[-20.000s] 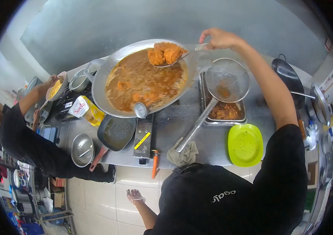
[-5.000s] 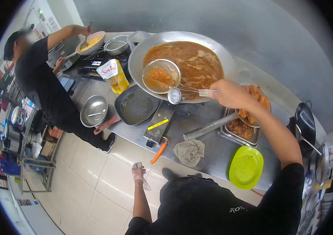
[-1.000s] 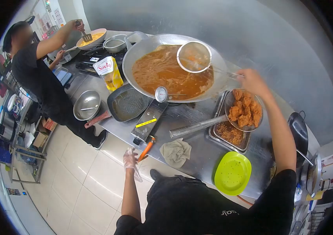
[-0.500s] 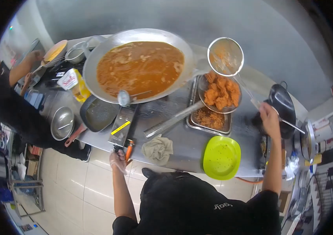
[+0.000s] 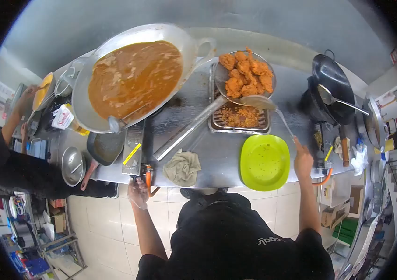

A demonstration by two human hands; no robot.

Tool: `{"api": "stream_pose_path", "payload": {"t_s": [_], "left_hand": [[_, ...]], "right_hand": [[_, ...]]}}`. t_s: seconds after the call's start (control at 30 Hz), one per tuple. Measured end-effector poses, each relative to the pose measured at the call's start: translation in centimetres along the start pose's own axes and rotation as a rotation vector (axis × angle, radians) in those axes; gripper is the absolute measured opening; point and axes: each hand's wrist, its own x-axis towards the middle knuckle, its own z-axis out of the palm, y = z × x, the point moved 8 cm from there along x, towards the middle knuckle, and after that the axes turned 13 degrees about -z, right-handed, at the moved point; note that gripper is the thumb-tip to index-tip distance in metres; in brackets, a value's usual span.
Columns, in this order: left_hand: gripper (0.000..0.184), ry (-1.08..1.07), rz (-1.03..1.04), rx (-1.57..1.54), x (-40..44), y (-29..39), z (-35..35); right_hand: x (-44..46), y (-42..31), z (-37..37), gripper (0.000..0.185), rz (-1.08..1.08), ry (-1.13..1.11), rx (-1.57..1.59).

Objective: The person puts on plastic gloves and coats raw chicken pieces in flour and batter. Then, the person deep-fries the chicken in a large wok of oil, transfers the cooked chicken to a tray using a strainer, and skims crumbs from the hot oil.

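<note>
My right hand (image 5: 303, 161) is closed round the handle of a fine-mesh skimmer (image 5: 258, 102). The skimmer's bowl is seen nearly edge-on, over the crumbs and at the near rim of a large long-handled strainer (image 5: 191, 128). Pieces of fried chicken (image 5: 247, 74) fill that strainer, which rests on a wire-racked tray (image 5: 240, 130) strewn with crumbs. In a clear glove, my left hand (image 5: 137, 192) grips the dark knob at the front of the gas burner (image 5: 134, 149). Above the burner sits a big wok (image 5: 137, 35) of brown, foamy oil, a thermometer (image 5: 114, 124) at its near rim.
A lime-green plate (image 5: 264, 163) and a crumpled cloth (image 5: 182, 168) lie along the counter's front edge. Left are a frying pan (image 5: 106, 148) and a metal bowl (image 5: 73, 165). A black wok (image 5: 333, 79) with a ladle stands right. Another person (image 5: 21, 158) works at far left.
The skimmer has come down from above the chicken to the strainer's near rim, and my right hand has moved nearer me. My left hand stays at the knob. The view has shifted right.
</note>
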Motion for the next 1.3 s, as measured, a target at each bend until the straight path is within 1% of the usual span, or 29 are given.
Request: {"api": "stream_pose_path", "payload": {"t_s": [0.03,0.07,0.1,0.17,0.2,0.3,0.33,0.37,0.4,0.43,0.47,0.5,0.53,0.57,0.6,0.63,0.7,0.77,0.8,0.83,0.87,0.9,0.97,1.0,1.07,1.13,1.17,1.2,1.3], "left_hand": [[0.031,-0.064,-0.06,-0.096,0.0,0.1,-0.2],[0.02,-0.228,-0.165,-0.189,0.0,-0.3,0.6],[0.028,-0.226,-0.171,-0.21,0.1,-0.3,0.4],[0.029,-0.247,-0.15,-0.27,0.0,-0.4,0.3],[0.03,-0.204,-0.104,-0.233,-0.4,-0.5,0.9],[0.036,-0.161,-0.08,-0.17,-1.0,-0.9,1.1],[0.039,-0.106,-0.082,-0.168,-0.6,-0.8,0.4],[0.039,0.006,0.013,-0.216,-0.4,-0.6,-1.0],[0.04,-0.067,0.016,-0.139,-0.4,-0.6,-0.5],[0.04,-0.137,0.02,-0.057,-0.3,-0.7,0.3],[0.042,0.057,0.081,-0.029,-1.4,-0.8,2.1],[0.043,0.255,0.117,-0.038,-0.4,-0.4,0.2],[0.043,0.274,0.063,-0.032,-0.4,-0.5,0.4],[0.043,0.292,0.011,-0.026,-0.5,-0.6,0.5],[0.036,0.327,0.049,0.017,-0.7,-0.4,0.4],[0.038,0.397,0.08,0.072,-1.4,-0.3,1.0],[0.039,0.384,0.086,0.123,-1.3,-0.2,0.6],[0.035,0.382,0.049,0.009,0.5,-0.2,-1.5],[0.031,0.354,0.113,0.185,-0.7,0.3,0.4],[0.031,0.412,0.166,0.258,0.3,0.7,-1.3],[0.035,0.537,0.294,0.437,-1.2,1.7,0.3],[0.033,0.578,0.256,0.487,-1.2,2.0,0.1],[0.034,0.567,0.285,0.449,-2.1,1.8,0.6],[0.033,0.571,0.283,0.49,-2.0,2.0,0.0],[0.032,0.571,0.267,0.576,-0.7,2.0,-1.4],[0.034,0.594,0.466,0.755,-1.0,2.8,-1.1],[0.032,0.592,0.344,0.698,-0.9,2.4,-1.4],[0.031,0.594,0.223,0.642,-2.3,2.3,-0.1],[0.029,0.456,0.115,0.233,-1.0,1.1,-1.0]], "right_hand": [[0.2,0.0,-0.2,0.054,-0.001,0.019,0.011],[0.6,0.1,-0.6,0.054,-0.007,0.043,0.019],[1.3,0.2,-1.1,0.053,-0.016,0.068,0.025],[2.8,0.3,-2.2,0.048,-0.062,0.116,0.098],[4.0,-0.1,-3.1,0.045,-0.088,0.144,0.134],[9.0,-2.9,-7.6,0.039,-0.058,0.193,0.341],[11.0,-3.8,-9.0,0.039,-0.14,0.275,0.355],[13.1,-4.8,-10.6,0.038,-0.222,0.358,0.368],[15.3,-6.8,-12.9,0.039,-0.255,0.355,0.388],[17.5,-8.2,-14.5,0.039,-0.167,0.259,0.445],[19.7,-10.4,-16.4,0.037,-0.154,0.208,0.369],[22.4,-11.9,-17.5,0.036,-0.317,0.298,0.332],[24.7,-13.5,-18.5,0.035,-0.479,0.392,0.293],[26.9,-16.3,-19.8,0.034,-0.44,0.31,0.285],[28.6,-19.2,-21.0,0.034,-0.403,0.225,0.277],[30.8,-21.2,-21.2,0.032,-0.442,0.216,0.198],[34.1,-25.2,-20.3,0.029,-0.522,0.195,0.038],[36.3,-29.5,-19.7,0.022,-0.547,0.126,-0.125],[37.3,-31.8,-19.2,0.02,-0.564,0.091,-0.208],[38.4,-33.3,-18.2,0.017,-0.588,0.13,-0.276],[39.5,-34.3,-17.1,0.014,-0.612,0.174,-0.342],[40.3,-35.5,-16.4,0.014,-0.612,0.154,-0.368],[41.4,-36.9,-14.8,0.013,-0.611,0.141,-0.414],[41.8,-37.4,-14.0,0.012,-0.611,0.151,-0.435],[42.5,-38.1,-12.5,0.012,-0.624,0.099,-0.454],[42.0,-39.5,-12.0,0.016,-0.61,-0.088,-0.419],[41.9,-40.0,-11.5,0.017,-0.617,-0.101,-0.423],[41.8,-40.5,-10.5,0.018,-0.623,-0.119,-0.427],[40.9,-41.9,-10.0,0.02,-0.615,-0.149,-0.396]]}}
